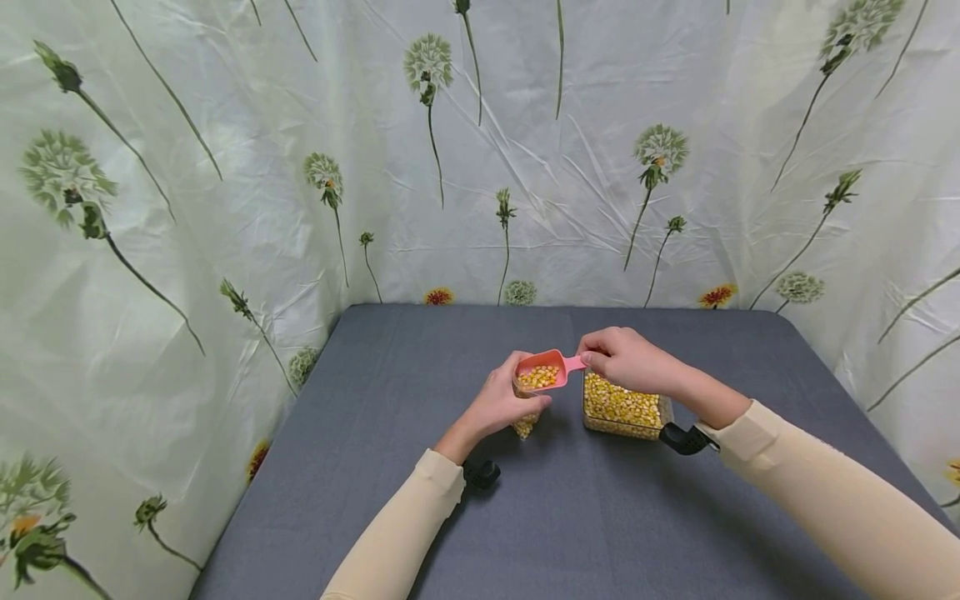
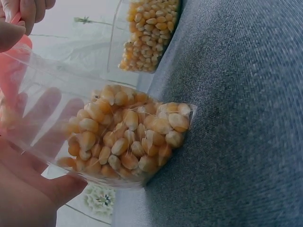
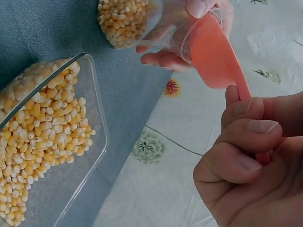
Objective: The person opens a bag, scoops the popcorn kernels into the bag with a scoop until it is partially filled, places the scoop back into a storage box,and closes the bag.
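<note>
The pink scoop (image 3: 215, 54), carrying corn kernels (image 1: 538, 377), is held by its handle in the curled fingers of the right hand (image 1: 633, 360); its long axis is laid sideways, bowl pointed leftward into the mouth of the clear bag (image 2: 78, 85). The bag is gripped by the left hand (image 1: 504, 402). Beneath the right hand, a container of kernels (image 1: 622, 431) is set on the table (image 1: 525, 525).

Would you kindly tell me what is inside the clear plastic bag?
Corn kernels lie in the lower part of the bag; the innermost ones are hidden by those around them.
</note>
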The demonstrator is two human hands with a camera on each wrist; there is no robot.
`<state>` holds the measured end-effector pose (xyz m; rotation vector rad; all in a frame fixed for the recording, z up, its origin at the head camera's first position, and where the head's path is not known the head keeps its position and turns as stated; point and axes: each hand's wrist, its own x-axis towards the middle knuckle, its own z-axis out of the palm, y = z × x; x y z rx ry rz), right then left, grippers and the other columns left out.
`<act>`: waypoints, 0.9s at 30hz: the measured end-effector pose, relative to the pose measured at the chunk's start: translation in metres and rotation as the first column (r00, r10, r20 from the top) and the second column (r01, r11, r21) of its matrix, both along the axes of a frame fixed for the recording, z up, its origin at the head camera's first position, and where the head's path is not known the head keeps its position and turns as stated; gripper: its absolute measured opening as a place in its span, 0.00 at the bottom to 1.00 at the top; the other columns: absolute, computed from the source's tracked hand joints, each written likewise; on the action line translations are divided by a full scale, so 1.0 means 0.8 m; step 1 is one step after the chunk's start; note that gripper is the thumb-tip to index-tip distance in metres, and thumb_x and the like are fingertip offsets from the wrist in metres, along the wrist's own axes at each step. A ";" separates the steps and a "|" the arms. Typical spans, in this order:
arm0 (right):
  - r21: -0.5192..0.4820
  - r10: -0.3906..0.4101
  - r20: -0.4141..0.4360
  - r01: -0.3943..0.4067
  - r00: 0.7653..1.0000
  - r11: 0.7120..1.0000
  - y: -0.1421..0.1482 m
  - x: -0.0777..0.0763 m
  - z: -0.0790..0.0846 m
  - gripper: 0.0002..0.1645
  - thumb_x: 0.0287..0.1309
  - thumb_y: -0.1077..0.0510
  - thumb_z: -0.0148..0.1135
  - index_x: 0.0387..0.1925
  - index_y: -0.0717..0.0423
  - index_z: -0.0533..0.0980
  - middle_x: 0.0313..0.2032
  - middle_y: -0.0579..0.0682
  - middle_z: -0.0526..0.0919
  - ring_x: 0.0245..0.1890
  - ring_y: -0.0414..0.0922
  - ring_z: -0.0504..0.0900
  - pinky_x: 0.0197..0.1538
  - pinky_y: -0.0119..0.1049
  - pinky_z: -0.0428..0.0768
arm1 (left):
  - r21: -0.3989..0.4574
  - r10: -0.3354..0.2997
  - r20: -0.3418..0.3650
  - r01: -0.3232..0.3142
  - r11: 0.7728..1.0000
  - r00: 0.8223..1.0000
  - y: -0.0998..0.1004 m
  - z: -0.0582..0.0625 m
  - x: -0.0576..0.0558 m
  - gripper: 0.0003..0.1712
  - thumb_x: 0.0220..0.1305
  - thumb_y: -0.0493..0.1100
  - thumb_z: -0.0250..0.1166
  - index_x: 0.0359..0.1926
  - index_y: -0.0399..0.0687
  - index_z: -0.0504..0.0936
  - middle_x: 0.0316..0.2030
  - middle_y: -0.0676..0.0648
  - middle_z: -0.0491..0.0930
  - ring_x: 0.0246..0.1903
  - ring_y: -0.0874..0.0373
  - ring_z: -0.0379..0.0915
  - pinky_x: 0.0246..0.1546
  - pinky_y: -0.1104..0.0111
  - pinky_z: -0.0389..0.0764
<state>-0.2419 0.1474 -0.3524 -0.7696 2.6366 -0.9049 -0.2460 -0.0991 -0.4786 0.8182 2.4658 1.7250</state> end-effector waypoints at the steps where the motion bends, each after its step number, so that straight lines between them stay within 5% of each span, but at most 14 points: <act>1: 0.003 -0.003 -0.004 0.003 1.000 1.000 -0.001 0.000 0.001 0.14 0.75 0.60 0.51 0.36 0.53 0.81 0.19 0.47 0.71 0.16 0.43 0.64 0.22 0.36 0.65 | 0.001 0.001 -0.004 -0.001 1.000 1.000 0.000 0.000 0.000 0.33 0.57 0.51 0.76 0.60 0.56 0.70 0.45 0.54 0.80 0.37 0.58 0.77 0.36 0.65 0.80; 27: 0.036 -0.005 -0.156 0.011 0.988 0.999 -0.005 0.005 0.006 0.13 0.75 0.59 0.54 0.33 0.50 0.80 0.20 0.46 0.72 0.17 0.43 0.66 0.24 0.38 0.68 | 0.091 -0.017 0.060 0.011 0.996 0.998 0.002 0.008 0.001 0.30 0.58 0.41 0.75 0.58 0.51 0.71 0.46 0.50 0.78 0.38 0.54 0.76 0.37 0.62 0.80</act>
